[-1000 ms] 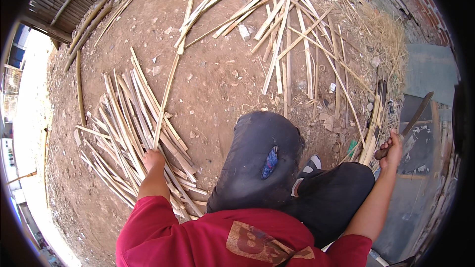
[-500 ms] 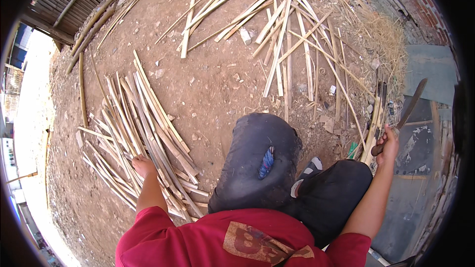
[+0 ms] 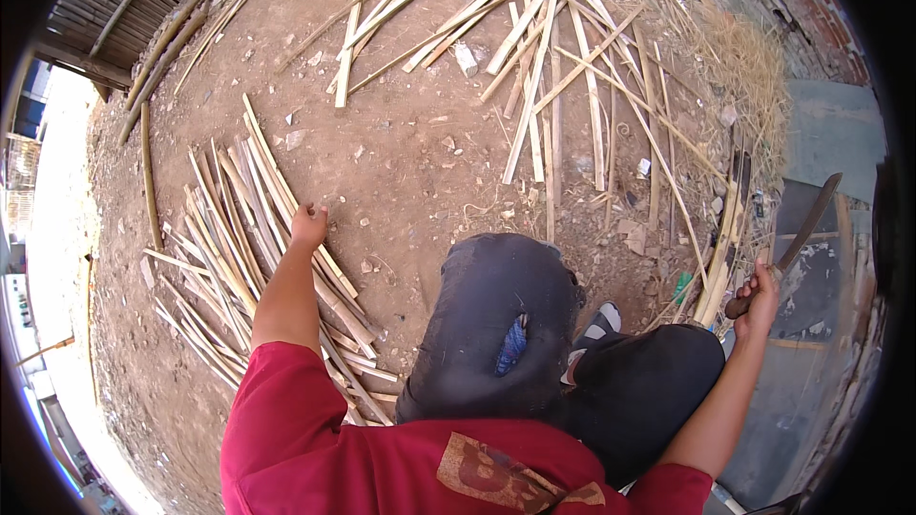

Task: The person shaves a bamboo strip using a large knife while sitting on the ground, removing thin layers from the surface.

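My left hand (image 3: 308,226) reaches out over a pile of split bamboo strips (image 3: 239,229) lying on the bare earth at my left, its fingers curled down onto one strip. My right hand (image 3: 759,288) is out at the right, shut on the wooden handle of a long dark-bladed knife (image 3: 800,234) that points up and away. A few upright bamboo strips (image 3: 720,257) stand just left of that hand. My bent knee in dark trousers (image 3: 496,324) sits between the two arms.
More bamboo strips (image 3: 534,67) lie scattered across the far ground. Dry straw (image 3: 754,67) heaps at the far right beside a grey slab (image 3: 830,133). Long bamboo poles (image 3: 162,48) and a slatted fence run along the left.
My left hand has moved forward and up along the bamboo pile, from its near end toward its middle. My right hand with the knife has stayed nearly in place.
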`<control>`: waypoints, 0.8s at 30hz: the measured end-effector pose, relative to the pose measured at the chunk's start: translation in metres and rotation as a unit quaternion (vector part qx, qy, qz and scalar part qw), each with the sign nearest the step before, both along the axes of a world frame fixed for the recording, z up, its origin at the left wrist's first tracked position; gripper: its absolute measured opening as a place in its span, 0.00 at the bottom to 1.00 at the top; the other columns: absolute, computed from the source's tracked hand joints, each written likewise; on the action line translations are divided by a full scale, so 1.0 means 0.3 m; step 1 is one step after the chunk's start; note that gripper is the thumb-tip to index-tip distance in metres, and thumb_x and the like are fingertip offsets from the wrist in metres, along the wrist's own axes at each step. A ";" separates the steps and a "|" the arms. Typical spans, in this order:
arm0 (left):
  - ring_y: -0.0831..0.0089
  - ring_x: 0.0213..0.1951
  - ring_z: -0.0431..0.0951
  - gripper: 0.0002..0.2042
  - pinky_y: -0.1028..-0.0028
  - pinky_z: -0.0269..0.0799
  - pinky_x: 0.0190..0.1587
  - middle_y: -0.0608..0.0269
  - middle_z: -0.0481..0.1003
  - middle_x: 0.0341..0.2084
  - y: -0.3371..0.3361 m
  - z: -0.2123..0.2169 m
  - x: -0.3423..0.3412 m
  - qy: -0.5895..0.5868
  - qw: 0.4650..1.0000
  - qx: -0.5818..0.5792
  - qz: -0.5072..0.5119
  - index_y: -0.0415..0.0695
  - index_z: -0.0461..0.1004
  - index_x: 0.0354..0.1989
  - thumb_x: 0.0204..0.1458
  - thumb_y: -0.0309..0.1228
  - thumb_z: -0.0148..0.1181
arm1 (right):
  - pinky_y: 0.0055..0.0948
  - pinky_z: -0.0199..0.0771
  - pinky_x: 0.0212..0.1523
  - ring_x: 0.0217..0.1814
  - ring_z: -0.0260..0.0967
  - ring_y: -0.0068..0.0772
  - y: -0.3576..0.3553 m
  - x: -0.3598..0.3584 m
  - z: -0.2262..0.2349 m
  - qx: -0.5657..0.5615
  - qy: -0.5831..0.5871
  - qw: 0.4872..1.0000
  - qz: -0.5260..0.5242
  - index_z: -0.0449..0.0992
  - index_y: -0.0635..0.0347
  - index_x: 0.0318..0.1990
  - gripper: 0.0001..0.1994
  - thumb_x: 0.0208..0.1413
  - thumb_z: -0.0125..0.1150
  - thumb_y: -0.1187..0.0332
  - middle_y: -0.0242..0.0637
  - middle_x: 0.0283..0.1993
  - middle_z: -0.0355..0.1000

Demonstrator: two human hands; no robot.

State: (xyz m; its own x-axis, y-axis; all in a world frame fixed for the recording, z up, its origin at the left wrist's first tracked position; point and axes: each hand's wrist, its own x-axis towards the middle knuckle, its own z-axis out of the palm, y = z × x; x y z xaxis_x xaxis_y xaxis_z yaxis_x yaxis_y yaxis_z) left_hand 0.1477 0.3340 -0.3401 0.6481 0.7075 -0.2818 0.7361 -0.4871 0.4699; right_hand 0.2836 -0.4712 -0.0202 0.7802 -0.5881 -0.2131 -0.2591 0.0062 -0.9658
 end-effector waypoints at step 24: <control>0.67 0.34 0.75 0.30 0.66 0.71 0.35 0.57 0.78 0.35 0.092 -0.011 0.968 -0.061 0.976 -0.172 0.118 0.41 0.79 0.55 0.54 0.55 0.65 | 0.21 0.56 0.24 0.22 0.55 0.17 -0.081 0.012 -0.021 -0.059 0.093 0.990 -0.084 0.71 0.49 0.38 0.12 0.58 0.70 0.61 0.21 0.25 0.59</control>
